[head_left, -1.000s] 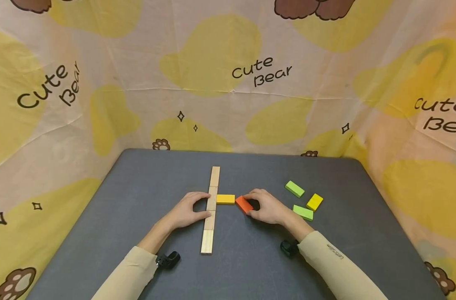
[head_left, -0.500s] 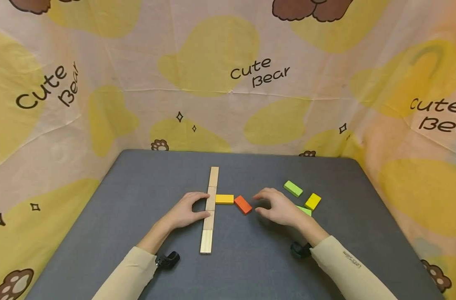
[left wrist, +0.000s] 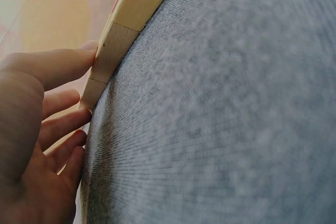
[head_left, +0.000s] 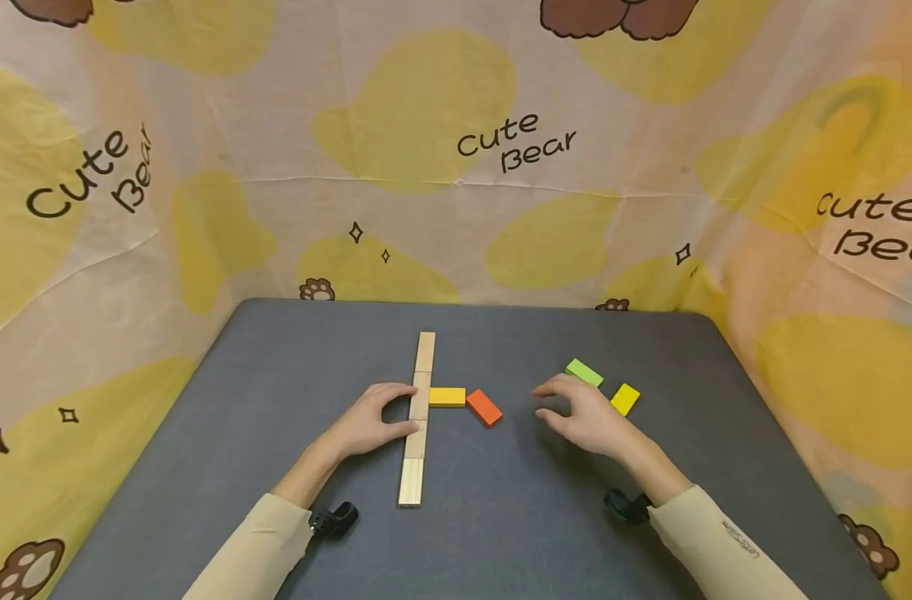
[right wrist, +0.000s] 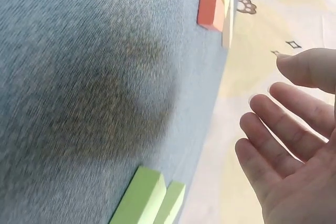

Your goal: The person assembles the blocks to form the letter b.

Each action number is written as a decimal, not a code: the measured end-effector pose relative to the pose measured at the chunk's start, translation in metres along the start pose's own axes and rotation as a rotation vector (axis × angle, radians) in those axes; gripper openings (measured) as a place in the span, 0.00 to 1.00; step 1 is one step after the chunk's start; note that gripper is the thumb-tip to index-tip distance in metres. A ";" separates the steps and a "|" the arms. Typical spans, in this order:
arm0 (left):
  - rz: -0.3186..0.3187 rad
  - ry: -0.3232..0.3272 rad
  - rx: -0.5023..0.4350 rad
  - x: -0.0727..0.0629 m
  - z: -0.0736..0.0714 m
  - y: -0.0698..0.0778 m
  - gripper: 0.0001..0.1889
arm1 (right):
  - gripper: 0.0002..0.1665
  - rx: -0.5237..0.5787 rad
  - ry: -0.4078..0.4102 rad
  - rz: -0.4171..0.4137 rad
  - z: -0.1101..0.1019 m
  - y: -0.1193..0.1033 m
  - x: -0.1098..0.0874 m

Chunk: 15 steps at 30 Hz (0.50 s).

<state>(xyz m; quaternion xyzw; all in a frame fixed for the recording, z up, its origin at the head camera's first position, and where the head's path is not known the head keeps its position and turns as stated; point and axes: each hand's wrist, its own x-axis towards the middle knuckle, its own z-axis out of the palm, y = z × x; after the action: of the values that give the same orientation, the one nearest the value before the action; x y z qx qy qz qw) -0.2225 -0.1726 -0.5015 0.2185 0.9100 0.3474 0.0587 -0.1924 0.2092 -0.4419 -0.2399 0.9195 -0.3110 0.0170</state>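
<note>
Several plain wooden blocks lie end to end in a straight row. My left hand touches the row's left edge with thumb and fingertips; the left wrist view shows its thumb against a wooden block and the fingers loosely extended. A yellow block extends rightward from the row, and an orange-red block lies slanted at its right end. To the right of that, my right hand hovers over the table with fingers spread and nothing held. Its palm and loose fingers show in the right wrist view.
Near the right hand lie a green block and a yellow block. A second green block, covered by that hand in the head view, shows among the green blocks in the right wrist view. Printed cloth surrounds the grey table.
My right hand has let go of the orange-red block and moved right toward the green and yellow blocks. The left hand stays at the wooden row.
</note>
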 end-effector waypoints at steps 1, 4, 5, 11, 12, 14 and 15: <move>0.001 0.001 0.000 0.000 0.000 0.000 0.33 | 0.19 0.004 0.009 0.002 -0.001 0.001 -0.002; 0.006 0.002 -0.004 0.000 0.000 0.000 0.33 | 0.20 0.010 0.042 0.016 -0.004 0.005 -0.008; 0.007 0.002 -0.006 0.000 0.000 0.000 0.33 | 0.20 0.013 0.053 0.027 -0.005 0.006 -0.010; 0.010 -0.001 -0.004 0.000 0.000 0.000 0.33 | 0.19 0.024 0.114 0.080 -0.012 0.013 -0.023; 0.009 -0.001 -0.004 0.000 0.000 0.000 0.33 | 0.18 0.026 0.126 0.084 -0.013 0.015 -0.025; 0.005 -0.002 -0.003 0.001 -0.001 -0.001 0.33 | 0.18 0.032 0.152 0.093 -0.016 0.017 -0.029; 0.002 -0.002 -0.002 0.001 -0.001 -0.001 0.33 | 0.18 0.031 0.166 0.097 -0.017 0.019 -0.031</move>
<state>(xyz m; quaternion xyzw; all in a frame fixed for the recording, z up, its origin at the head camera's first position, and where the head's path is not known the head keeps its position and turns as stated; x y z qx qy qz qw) -0.2236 -0.1733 -0.5013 0.2199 0.9093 0.3484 0.0595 -0.1763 0.2455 -0.4428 -0.1681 0.9234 -0.3427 -0.0404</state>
